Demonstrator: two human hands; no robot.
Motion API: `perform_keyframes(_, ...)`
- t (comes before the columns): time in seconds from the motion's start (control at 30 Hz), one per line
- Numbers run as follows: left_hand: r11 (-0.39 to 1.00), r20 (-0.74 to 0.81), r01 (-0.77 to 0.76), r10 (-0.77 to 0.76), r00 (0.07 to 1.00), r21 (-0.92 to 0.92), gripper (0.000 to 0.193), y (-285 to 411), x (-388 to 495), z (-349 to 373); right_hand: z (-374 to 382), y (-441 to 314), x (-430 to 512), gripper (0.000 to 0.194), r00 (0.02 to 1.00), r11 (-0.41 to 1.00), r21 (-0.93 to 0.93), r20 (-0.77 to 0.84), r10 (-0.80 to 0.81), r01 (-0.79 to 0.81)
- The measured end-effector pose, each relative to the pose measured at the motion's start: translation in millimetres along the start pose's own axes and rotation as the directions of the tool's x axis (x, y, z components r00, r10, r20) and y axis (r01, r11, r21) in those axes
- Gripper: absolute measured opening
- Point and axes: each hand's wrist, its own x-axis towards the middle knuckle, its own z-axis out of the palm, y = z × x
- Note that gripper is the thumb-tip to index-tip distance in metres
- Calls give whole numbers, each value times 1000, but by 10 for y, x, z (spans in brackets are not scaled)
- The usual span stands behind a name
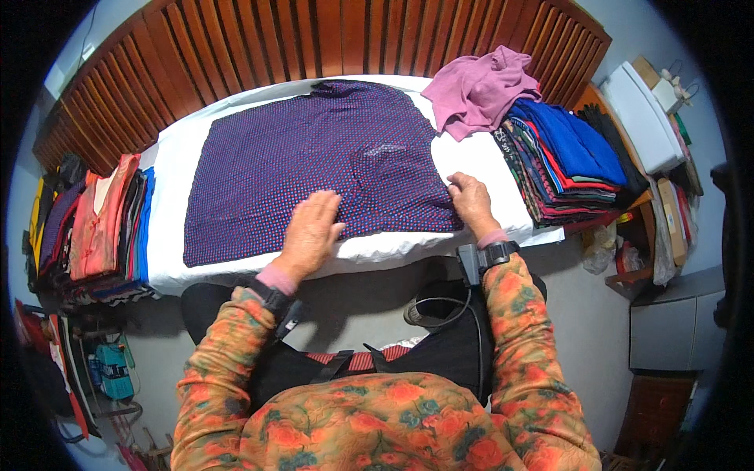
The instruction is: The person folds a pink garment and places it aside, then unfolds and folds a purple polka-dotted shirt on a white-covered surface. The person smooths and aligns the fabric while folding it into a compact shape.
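A dark purple garment with small red and blue dots [271, 159] lies spread flat on a white cloth [171, 171] before me. My left hand [311, 232] rests palm down on its near edge, fingers extended and pointing away from me. At the garment's near right corner is my right hand [470, 199], its fingertips bent at the fabric's edge; whether they pinch it I cannot tell. Slight wrinkles and a pale patch show in the right part of the garment.
Folded clothes are stacked at the right, a blue garment [565, 141] on top, with a crumpled pink garment [480, 88] beside them. Another stack at the left has a coral garment [97, 235] on top. A slatted wooden headboard [353, 41] stands behind the white cloth.
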Motion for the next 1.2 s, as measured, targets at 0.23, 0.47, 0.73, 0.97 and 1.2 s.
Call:
perform_keyframes(0.23, 996, 162, -80, 74, 984, 28, 71, 365, 295, 375, -1, -197, -96, 24, 989, 983, -166, 134, -60, 82)
perform_keyframes(0.47, 994, 243, -47, 22, 970, 97, 75, 346, 279, 471, 52, -167, -23, 18, 983, 982, -60, -23, -180, 178)
perform_keyframes(0.73, 992, 186, -72, 52, 981, 101, 75, 364, 269, 464, 245, -70, 27, 23, 995, 979, -182, 48, -84, 91)
perform_keyframes(0.97, 990, 200, -78, 53, 978, 114, 76, 353, 272, 464, -84, 28, 74, 36, 951, 998, 4, 304, 57, -61)
perform_keyframes(1.2, 992, 228, -76, 52, 972, 100, 72, 397, 355, 343, 104, -120, -156, 23, 993, 975, -201, 82, -80, 95)
